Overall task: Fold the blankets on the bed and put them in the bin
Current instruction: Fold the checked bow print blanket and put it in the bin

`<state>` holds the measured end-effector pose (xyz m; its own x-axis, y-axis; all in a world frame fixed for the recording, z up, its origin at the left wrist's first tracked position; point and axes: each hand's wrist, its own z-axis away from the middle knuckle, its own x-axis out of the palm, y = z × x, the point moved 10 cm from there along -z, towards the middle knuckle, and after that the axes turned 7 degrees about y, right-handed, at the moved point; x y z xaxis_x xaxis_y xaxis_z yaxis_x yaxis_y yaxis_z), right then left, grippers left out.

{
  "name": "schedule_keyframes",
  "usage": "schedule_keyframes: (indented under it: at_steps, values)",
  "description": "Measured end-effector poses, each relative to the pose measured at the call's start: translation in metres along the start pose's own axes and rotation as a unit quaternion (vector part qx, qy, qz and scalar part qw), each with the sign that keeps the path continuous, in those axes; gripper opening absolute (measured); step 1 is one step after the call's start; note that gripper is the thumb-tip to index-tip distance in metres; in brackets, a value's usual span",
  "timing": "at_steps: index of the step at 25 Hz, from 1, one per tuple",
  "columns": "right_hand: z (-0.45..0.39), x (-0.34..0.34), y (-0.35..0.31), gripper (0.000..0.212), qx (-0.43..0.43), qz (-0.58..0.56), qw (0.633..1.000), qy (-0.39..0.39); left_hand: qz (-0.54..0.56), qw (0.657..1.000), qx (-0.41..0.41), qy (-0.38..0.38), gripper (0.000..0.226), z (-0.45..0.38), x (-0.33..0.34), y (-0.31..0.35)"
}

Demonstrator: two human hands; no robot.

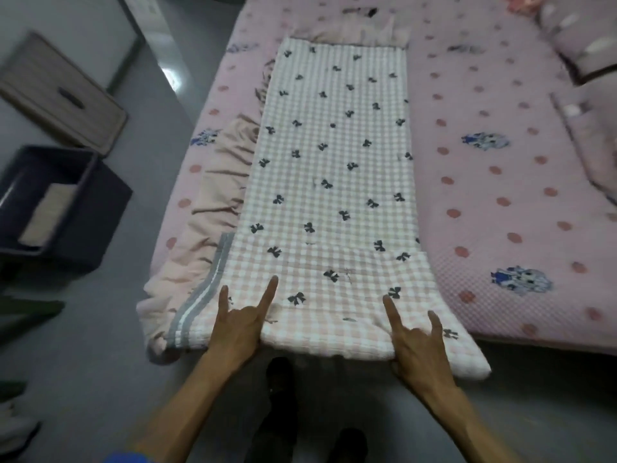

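Note:
A pink-and-white checked blanket (334, 182) with small dark bows lies folded into a long strip down the bed, its near end hanging over the bed's edge. My left hand (238, 329) and my right hand (415, 339) grip that near end. On each hand the index and little fingers lie straight on the fabric and the middle fingers are curled at the edge. A plain pink blanket (220, 182) with a grey striped hem lies crumpled under the strip's left side. The dark bin (100, 208) stands on the floor to the left, with a folded beige blanket (46, 215) inside.
The bed carries a pink dotted sheet (500, 195). Pillows (587, 51) lie at its far right. A wooden nightstand (63, 91) stands behind the bin. My dark shoes (280, 379) are on the grey floor at the bed's foot.

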<state>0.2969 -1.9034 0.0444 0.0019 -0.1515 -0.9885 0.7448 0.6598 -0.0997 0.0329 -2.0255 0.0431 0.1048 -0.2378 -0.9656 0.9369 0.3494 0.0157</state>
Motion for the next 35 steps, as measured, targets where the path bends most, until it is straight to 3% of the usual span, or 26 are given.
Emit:
schedule_keyframes:
  at_steps: [2, 5, 8, 13, 17, 21, 23, 25, 27, 30, 35]
  values:
    - [0.019, -0.016, -0.004, 0.117, -0.031, -0.002, 0.999, -0.012, -0.005, 1.000, -0.015, -0.019, 0.107, 0.016, -0.022, -0.006]
    - [-0.017, -0.059, 0.001, 0.102, -0.039, 0.012, 0.999, -0.018, 0.009, 0.999, -0.033, -0.029, 0.109, -0.010, -0.056, -0.016]
    - [-0.093, -0.086, 0.017, 0.086, 0.011, -0.013, 0.997, -0.075, 0.026, 0.999, -0.034, -0.027, 0.109, -0.075, -0.092, -0.029]
    - [-0.230, -0.100, 0.053, 0.079, 0.053, -0.038, 0.994, -0.091, 0.021, 0.997, 0.003, -0.069, 0.096, -0.217, -0.130, -0.047]
    - [-0.345, -0.071, 0.087, 0.075, 0.061, -0.026, 0.991, -0.114, 0.006, 0.993, 0.019, -0.120, 0.107, -0.337, -0.101, -0.060]
    - [-0.426, 0.013, 0.114, 0.071, 0.038, -0.020, 0.983, -0.178, 0.015, 0.982, 0.003, -0.187, 0.108, -0.422, -0.028, -0.080]
    - [-0.459, 0.053, 0.132, 0.071, 0.030, 0.026, 0.992, -0.123, -0.029, 0.987, -0.023, -0.156, 0.096, -0.451, 0.004, -0.091]
    - [-0.459, 0.073, 0.135, 0.067, 0.048, 0.008, 0.999, 0.011, -0.130, 0.991, 0.005, -0.015, 0.076, -0.464, 0.017, -0.086]
    - [-0.421, 0.080, 0.124, 0.064, 0.066, -0.031, 0.992, 0.101, -0.143, 0.985, 0.044, 0.082, 0.076, -0.438, 0.030, -0.064]
    - [-0.342, 0.100, 0.081, 0.082, 0.072, -0.035, 0.995, 0.056, -0.088, 0.994, 0.030, 0.050, 0.099, -0.352, 0.069, -0.040]
    - [-0.226, 0.123, 0.021, 0.082, 0.011, -0.018, 1.000, -0.011, -0.010, 1.000, 0.007, 0.013, 0.111, -0.234, 0.105, -0.024]
